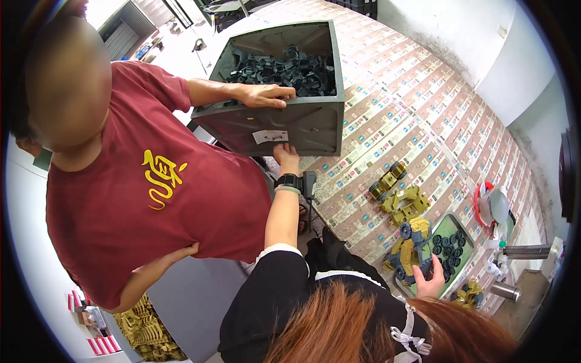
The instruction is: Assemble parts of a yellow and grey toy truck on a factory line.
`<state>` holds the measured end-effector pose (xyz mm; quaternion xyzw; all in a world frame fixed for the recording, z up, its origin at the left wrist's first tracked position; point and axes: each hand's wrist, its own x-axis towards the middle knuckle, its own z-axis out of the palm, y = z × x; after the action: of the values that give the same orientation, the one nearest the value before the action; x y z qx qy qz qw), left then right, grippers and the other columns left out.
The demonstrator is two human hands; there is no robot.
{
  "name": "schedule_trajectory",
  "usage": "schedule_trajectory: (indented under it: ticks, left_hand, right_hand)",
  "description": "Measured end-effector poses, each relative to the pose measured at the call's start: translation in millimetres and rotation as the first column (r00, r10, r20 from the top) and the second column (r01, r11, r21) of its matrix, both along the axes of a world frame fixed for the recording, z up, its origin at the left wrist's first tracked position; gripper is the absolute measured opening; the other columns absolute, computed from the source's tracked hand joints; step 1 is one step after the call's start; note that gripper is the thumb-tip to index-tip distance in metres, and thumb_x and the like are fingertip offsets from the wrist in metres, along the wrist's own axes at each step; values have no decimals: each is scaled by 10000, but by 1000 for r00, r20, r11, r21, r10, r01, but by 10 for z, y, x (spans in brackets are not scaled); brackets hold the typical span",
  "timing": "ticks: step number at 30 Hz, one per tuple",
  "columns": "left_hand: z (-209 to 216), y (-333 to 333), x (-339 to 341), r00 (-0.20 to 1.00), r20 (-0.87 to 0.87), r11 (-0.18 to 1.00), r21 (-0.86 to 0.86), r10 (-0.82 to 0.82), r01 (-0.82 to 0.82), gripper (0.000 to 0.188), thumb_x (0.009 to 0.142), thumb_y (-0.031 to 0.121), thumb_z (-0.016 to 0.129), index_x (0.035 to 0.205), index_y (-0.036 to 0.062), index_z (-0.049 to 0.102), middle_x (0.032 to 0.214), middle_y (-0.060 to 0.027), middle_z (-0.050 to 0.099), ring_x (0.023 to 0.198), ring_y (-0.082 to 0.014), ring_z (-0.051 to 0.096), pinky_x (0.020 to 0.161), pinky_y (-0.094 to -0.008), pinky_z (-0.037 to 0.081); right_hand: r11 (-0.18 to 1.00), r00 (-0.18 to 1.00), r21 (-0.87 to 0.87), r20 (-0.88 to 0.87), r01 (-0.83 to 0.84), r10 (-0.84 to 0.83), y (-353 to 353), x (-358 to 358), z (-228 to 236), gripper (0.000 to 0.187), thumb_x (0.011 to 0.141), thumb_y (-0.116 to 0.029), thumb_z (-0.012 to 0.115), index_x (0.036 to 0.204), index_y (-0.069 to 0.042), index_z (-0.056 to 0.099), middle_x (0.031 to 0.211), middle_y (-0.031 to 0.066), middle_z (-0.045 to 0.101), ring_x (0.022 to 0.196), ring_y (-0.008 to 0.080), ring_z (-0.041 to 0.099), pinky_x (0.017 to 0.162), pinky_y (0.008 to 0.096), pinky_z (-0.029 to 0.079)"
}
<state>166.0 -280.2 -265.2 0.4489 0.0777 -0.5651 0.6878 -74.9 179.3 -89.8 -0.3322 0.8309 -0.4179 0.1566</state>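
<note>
My left hand (pixel 286 155) reaches up to the large dark grey bin (pixel 315 128), its fingers resting against the lower front wall, under a white label. Dark plastic parts (pixel 284 71) fill the bin. My right hand (pixel 428 279) is open, thumb and forefinger apart, at the near edge of a green tray (pixel 466 263). Beside its fingertips stands a yellow and grey toy truck (pixel 413 242); whether they touch it I cannot tell. Several small black wheels (pixel 446 247) lie in the tray. Farther along are olive toy bodies (pixel 407 204) and a wheeled chassis (pixel 387 180).
A person in a maroon shirt (pixel 175 181) stands at the left, one hand (pixel 266 95) over the bin's rim. The patterned table (pixel 417 127) extends to the wall. A metal fixture (pixel 526 251) and a red-rimmed container (pixel 495 204) are at the right; olive parts (pixel 148 330) lie at lower left.
</note>
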Motion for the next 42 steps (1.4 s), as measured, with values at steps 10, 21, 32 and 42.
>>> schedule_trajectory:
  ticks: [10, 21, 32, 42]
  left_hand:
    - [151, 250, 198, 973, -178, 988, -78, -145, 133, 66, 742, 214, 561, 777, 176, 520, 756, 63, 516, 737, -108, 475, 687, -292, 341]
    - [344, 638, 250, 970, -120, 954, -240, -212, 179, 141, 761, 194, 585, 874, 144, 518, 863, 37, 513, 796, -126, 474, 709, -287, 350]
    - [352, 678, 283, 978, 29, 947, -245, -206, 206, 157, 775, 154, 585, 895, 174, 486, 882, 30, 510, 802, -133, 477, 687, -287, 367]
    - [324, 663, 285, 976, 48, 951, -221, -213, 219, 167, 767, 138, 594, 894, 164, 489, 850, 25, 531, 753, -119, 488, 648, -257, 373]
  right_hand:
    - [1000, 1000, 14, -5, -12, 12, -4, -25, 2, 503, 607, -123, 712, 1049, 28, 524, 923, 141, 553, 783, 223, 535, 692, 302, 431]
    - [1000, 1000, -3, -13, -25, 24, 7, -31, -30, 504, 601, -100, 712, 1050, 26, 523, 924, 134, 553, 784, 220, 534, 691, 295, 429]
    - [1000, 1000, 10, -18, -16, 16, -8, -24, -17, 502, 596, -102, 712, 1045, 19, 526, 890, 119, 550, 754, 210, 526, 681, 291, 425]
    - [1000, 999, -14, -50, -11, 10, -2, -41, -68, 498, 599, -99, 713, 1044, 21, 526, 879, 118, 543, 754, 211, 527, 684, 294, 426]
